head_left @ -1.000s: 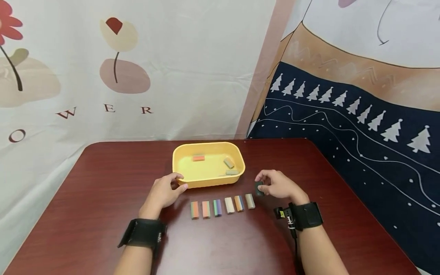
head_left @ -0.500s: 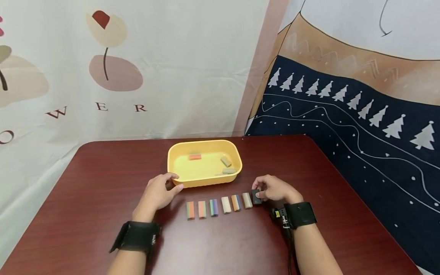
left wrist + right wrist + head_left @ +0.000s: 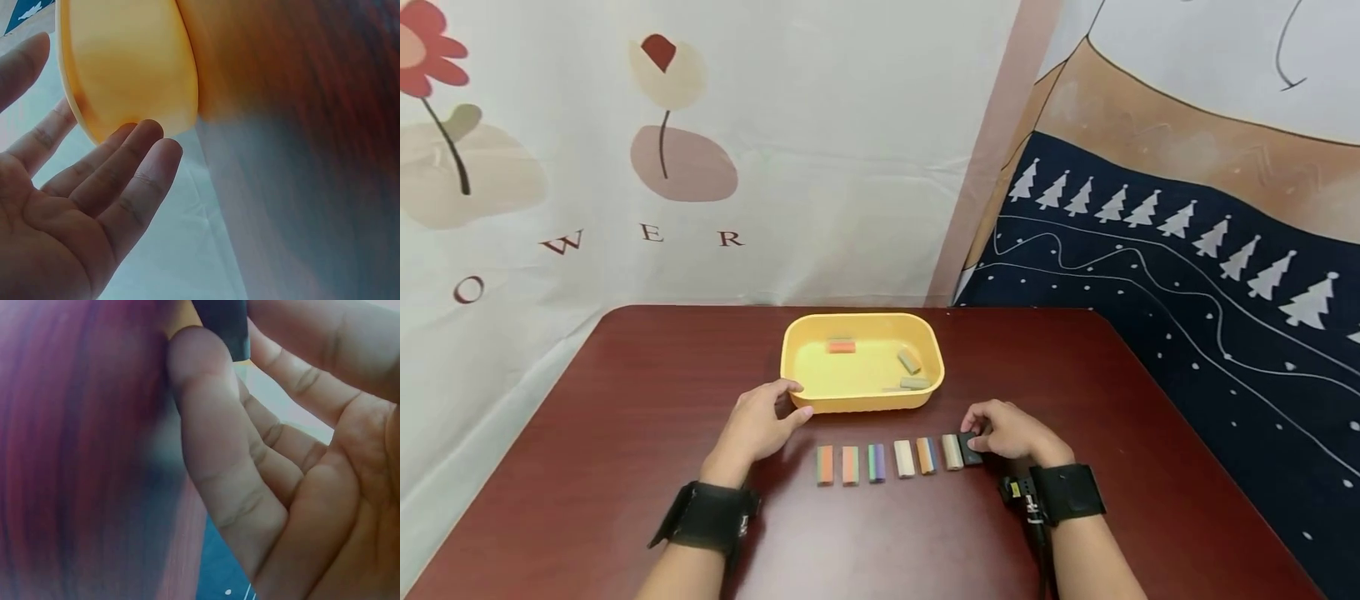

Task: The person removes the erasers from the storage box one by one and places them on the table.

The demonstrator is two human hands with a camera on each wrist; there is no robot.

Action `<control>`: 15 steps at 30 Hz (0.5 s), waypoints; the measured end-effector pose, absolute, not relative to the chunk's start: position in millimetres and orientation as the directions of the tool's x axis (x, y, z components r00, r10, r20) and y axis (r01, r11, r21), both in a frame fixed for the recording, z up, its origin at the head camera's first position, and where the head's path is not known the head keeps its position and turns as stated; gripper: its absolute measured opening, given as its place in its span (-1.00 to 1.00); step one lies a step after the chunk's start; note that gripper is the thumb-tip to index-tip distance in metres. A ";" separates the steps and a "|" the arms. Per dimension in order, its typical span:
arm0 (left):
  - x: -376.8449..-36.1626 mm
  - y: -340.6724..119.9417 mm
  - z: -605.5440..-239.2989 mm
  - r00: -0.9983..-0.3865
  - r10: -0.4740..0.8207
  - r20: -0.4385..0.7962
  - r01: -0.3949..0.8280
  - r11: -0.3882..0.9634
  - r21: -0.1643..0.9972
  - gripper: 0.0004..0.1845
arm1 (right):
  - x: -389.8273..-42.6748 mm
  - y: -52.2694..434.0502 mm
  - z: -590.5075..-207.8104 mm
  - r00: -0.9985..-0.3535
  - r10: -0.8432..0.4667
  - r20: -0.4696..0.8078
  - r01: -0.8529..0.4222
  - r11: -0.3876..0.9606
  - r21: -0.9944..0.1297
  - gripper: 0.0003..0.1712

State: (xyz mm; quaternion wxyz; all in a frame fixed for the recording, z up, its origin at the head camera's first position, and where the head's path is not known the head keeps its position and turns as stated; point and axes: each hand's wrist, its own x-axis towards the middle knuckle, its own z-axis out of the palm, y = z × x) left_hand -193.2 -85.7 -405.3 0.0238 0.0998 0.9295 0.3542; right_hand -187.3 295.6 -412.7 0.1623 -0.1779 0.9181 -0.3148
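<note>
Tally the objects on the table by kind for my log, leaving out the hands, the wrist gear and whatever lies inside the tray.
Yellow tray: 1
Small coloured pieces in a row: 6
Black piece, pinched by the right hand: 1
Total: 8
</note>
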 end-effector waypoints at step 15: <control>-193.0 -80.0 -407.6 -0.981 0.186 0.055 0.176 0.731 0.659 -0.59 | -188.5 297.4 -417.5 -0.883 -0.425 -0.199 -0.209 0.735 -0.645 -0.83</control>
